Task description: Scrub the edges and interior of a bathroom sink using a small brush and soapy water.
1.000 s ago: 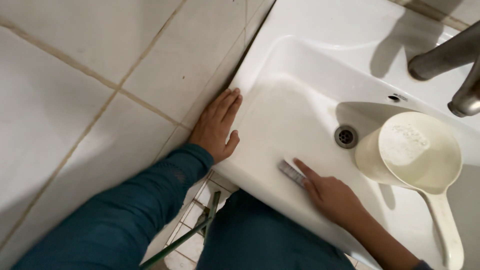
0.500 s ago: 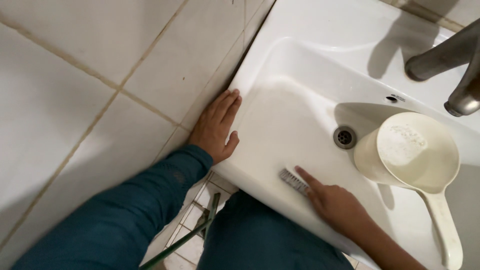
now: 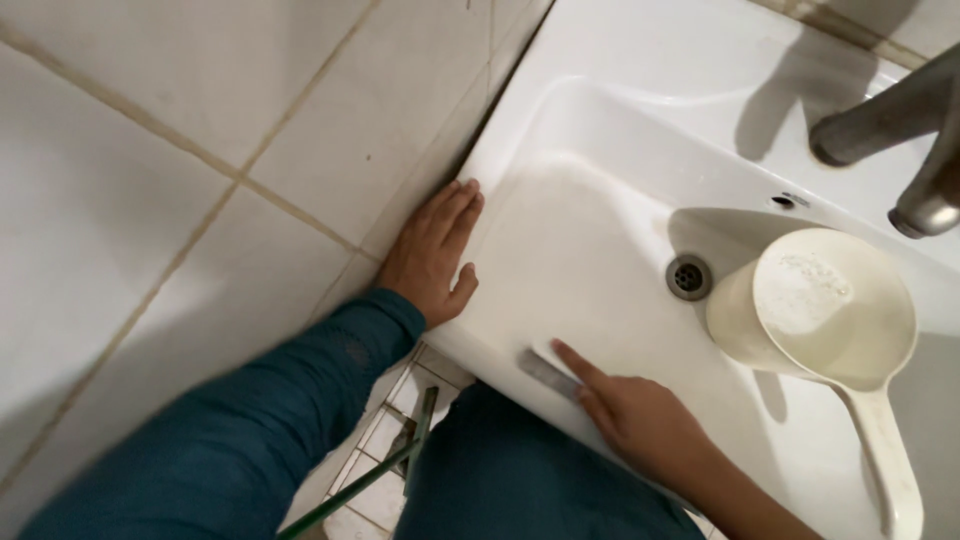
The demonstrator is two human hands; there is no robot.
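Note:
My right hand presses a small grey scrub brush against the front rim of a white sink, index finger stretched along the brush. My left hand lies flat on the sink's left rim beside the tiled wall, fingers together, holding nothing. A cream plastic scoop with a long handle sits in the basin right of the drain, with cloudy water in it.
A grey metal tap juts over the basin at the upper right. White wall tiles fill the left side. Below the sink, a green rod leans over floor tiles beside my teal-clad legs.
My right hand has slid the brush left and toward the sink's front edge, from inside the basin onto the rim. My left hand and the scoop have stayed put.

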